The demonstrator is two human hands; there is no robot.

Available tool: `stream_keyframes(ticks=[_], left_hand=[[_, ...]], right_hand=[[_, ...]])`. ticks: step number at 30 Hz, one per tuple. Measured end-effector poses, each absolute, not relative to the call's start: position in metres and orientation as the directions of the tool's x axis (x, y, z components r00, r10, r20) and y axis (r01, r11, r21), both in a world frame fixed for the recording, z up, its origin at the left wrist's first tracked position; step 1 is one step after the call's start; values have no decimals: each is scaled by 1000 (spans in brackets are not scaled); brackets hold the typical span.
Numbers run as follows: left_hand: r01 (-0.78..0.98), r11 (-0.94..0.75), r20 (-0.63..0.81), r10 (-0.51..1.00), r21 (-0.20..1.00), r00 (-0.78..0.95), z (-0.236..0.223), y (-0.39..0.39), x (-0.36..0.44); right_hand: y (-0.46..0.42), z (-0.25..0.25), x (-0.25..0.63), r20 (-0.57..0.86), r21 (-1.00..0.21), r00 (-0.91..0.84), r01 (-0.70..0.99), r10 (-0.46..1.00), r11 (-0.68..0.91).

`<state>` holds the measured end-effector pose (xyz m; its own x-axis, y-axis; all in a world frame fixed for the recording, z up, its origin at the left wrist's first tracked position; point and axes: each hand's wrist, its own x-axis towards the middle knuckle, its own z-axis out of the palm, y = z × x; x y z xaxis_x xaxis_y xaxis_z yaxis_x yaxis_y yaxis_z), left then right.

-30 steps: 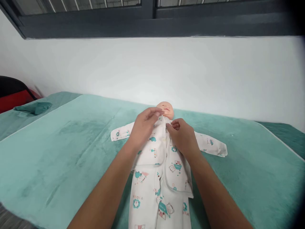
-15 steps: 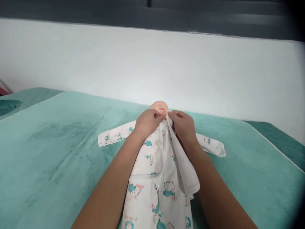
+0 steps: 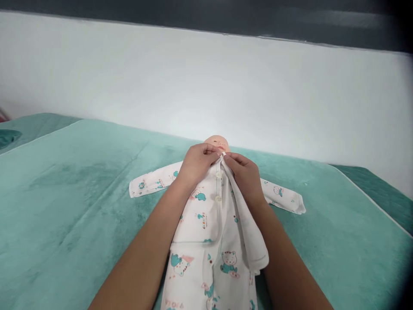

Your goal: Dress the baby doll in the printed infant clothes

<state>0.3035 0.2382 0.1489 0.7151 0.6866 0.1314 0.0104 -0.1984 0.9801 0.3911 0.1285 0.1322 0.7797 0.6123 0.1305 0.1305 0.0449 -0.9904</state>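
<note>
A baby doll (image 3: 217, 142) lies on its back on a teal blanket (image 3: 80, 185), dressed in a white printed romper (image 3: 209, 224) with its sleeves spread out to both sides. My left hand (image 3: 197, 165) and my right hand (image 3: 245, 176) meet at the romper's collar, just under the doll's chin. Both hands pinch the fabric edges of the front opening together. The right front flap hangs loose and folded outward below my right hand. Small round buttons show along the left placket.
A white wall (image 3: 206, 86) rises directly behind the blanket, with a dark window frame (image 3: 226, 17) above it. A darker green cover (image 3: 380, 181) shows at the right edge, and a folded green cloth (image 3: 8, 137) lies at the far left.
Both hands moved up from the doll's chest to the collar and pinched the two front edges together. The view tilted down and shifted slightly right.
</note>
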Motion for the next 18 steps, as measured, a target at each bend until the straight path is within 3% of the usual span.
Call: stream_keyframes(ticks=[8, 18], left_hand=[[-29, -163, 131, 663, 986, 737, 146, 237, 304], [-60, -176, 162, 656, 983, 737, 140, 239, 305]], right_hand=[[126, 130, 398, 72, -997, 746, 37, 662, 67], [125, 132, 397, 76, -996, 709, 92, 701, 14]])
